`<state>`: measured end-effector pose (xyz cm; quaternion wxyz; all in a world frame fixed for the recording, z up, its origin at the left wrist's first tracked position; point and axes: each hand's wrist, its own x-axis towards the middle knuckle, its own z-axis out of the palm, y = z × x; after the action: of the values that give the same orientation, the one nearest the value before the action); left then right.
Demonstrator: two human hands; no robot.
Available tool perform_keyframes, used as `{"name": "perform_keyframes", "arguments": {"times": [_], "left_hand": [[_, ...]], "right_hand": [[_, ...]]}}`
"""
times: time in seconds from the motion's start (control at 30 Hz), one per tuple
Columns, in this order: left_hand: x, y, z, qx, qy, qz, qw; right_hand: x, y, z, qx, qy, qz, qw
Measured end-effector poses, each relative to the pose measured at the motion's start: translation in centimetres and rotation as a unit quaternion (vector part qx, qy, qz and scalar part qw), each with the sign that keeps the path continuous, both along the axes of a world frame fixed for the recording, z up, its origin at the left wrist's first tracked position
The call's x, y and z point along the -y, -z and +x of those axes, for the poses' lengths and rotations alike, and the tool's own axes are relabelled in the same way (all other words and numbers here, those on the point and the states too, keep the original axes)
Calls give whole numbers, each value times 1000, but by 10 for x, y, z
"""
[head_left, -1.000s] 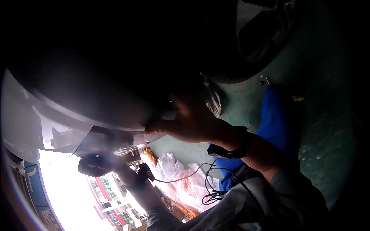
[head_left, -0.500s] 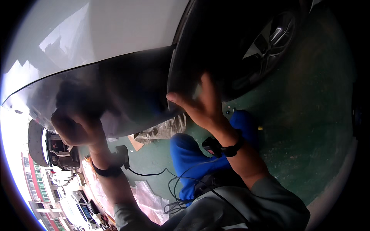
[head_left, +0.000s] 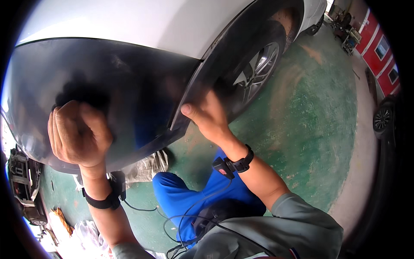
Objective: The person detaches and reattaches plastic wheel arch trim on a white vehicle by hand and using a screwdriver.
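Note:
A dark, dusty bumper [head_left: 142, 86] curves across the car's corner, below a pale body panel [head_left: 142, 21]. My left hand [head_left: 79, 134] is closed in a fist against or just in front of the bumper's dark face. Nothing shows sticking out of it. At the bumper's right end, my right hand [head_left: 211, 116] is on the black wheel arch trim [head_left: 189, 88]. Its thumb lies on the outer edge, and its fingers reach behind into the dark wheel well, where their tips are hidden. The wheel [head_left: 261, 69] stands just beyond.
Crumpled grey sheeting [head_left: 148, 166] lies on the green floor [head_left: 310, 129] beneath the bumper. A thin black cable [head_left: 142, 210] loops from my wrist straps over my blue trousers [head_left: 181, 190]. Another dark car [head_left: 381, 121] is at far right, and an opened-up vehicle [head_left: 23, 185] at left.
The view has swung right, showing more floor and a red wall. My left fist stays near the bumper. My right hand's fingers, spread before, now reach farther behind the trim.

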<state>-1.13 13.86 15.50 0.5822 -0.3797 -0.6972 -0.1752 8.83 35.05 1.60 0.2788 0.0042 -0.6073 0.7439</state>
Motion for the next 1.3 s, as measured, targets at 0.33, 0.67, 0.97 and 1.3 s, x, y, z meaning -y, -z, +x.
{"name": "perform_keyframes", "arguments": {"times": [0.33,0.67,0.97,1.3], "left_hand": [[3,5,2,25,45,15,999],[1,9,4,30,82,41,995],[3,7,4,19,75,43,996],[5,-1,8,15,110,44,993]], "right_hand": [[-65,-61,-17,-15,51,-120,991],[-74,-58,-19,-49,2,-147,988],[-74,-60,-20,-49,-31,-149,987],[-70,-60,-9,-23,-38,-52,998]]}}
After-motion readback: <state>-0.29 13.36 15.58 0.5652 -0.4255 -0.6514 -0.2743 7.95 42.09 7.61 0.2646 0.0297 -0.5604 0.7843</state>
